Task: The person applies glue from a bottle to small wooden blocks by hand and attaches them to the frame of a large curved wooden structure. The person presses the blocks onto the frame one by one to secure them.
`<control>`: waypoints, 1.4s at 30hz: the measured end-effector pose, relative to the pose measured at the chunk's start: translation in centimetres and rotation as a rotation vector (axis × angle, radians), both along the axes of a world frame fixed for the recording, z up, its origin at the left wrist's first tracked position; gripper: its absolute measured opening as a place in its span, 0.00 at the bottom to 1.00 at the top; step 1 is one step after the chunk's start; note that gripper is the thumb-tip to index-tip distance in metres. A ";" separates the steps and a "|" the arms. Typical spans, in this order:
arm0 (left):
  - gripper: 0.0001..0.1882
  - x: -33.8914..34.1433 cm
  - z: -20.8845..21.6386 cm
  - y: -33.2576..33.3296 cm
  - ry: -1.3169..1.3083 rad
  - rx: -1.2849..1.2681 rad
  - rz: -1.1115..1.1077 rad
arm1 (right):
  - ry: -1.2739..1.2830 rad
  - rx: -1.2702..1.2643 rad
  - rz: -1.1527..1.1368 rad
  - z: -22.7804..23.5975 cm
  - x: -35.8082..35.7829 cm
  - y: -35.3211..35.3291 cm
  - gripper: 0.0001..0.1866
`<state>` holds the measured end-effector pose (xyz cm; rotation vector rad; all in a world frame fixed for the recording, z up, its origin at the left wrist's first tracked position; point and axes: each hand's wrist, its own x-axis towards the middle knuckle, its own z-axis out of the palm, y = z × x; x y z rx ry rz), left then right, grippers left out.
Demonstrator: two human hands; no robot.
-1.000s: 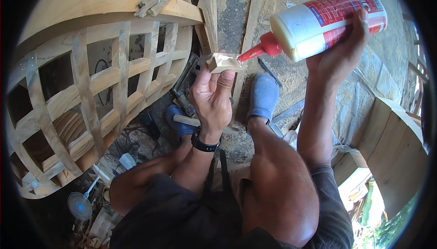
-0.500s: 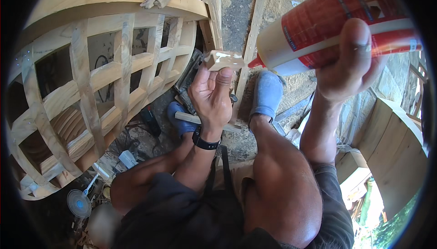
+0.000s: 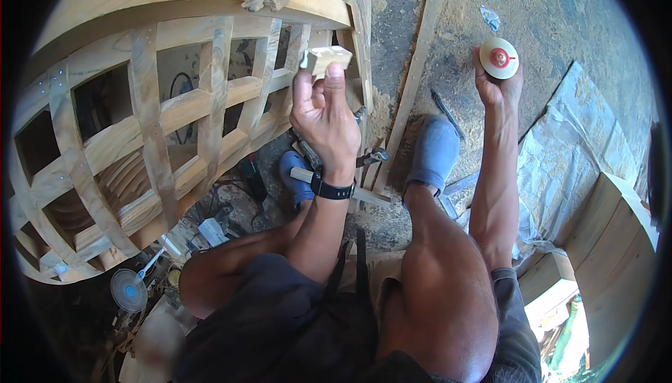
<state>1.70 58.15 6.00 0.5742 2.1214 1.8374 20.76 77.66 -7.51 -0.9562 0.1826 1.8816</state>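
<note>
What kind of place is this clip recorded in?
Most likely a woodworking shop, perhaps open-air. A large curved wooden lattice frame fills the left, sawdust covers the rough floor, and the left hand holds a small wood block while the right hand holds a glue bottle.

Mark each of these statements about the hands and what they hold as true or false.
1. The left hand holds a small wooden block. True.
2. The glue bottle in the right hand touches the block. False: it is held well apart from it, nozzle end toward the camera.
3. A dark watch sits on the left wrist. True.
4. The curved wooden lattice lies on the person's right. False: it is on the left.
</note>
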 end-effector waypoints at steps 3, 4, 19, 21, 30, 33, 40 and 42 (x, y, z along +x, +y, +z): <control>0.14 -1.3 -1.1 0.8 0.100 -0.012 0.059 | 0.204 0.052 0.020 -2.0 0.9 0.1 0.17; 0.16 -1.7 -1.4 0.8 0.129 -0.033 0.076 | 0.283 0.069 0.035 -2.3 1.0 0.0 0.16; 0.13 -2.3 -1.8 3.4 0.226 -0.143 0.232 | 0.315 0.145 0.086 -2.1 -0.2 -1.6 0.15; 0.13 -2.4 -1.9 3.6 0.252 -0.161 0.252 | 0.337 0.151 0.102 -2.0 -0.5 -1.8 0.15; 0.13 -2.8 -2.5 4.3 0.263 -0.166 0.305 | 0.386 0.185 0.128 -1.6 -0.9 -2.6 0.18; 0.13 -2.7 -2.4 4.7 0.256 -0.154 0.349 | 0.401 0.205 0.142 -1.5 -1.0 -2.6 0.19; 0.12 -2.7 -2.7 5.3 0.201 -0.071 0.375 | 0.380 0.200 0.161 -1.5 -1.3 -3.1 0.19; 0.12 -2.8 -2.5 5.6 0.166 -0.045 0.387 | 0.375 0.192 0.171 -1.5 -1.6 -3.3 0.19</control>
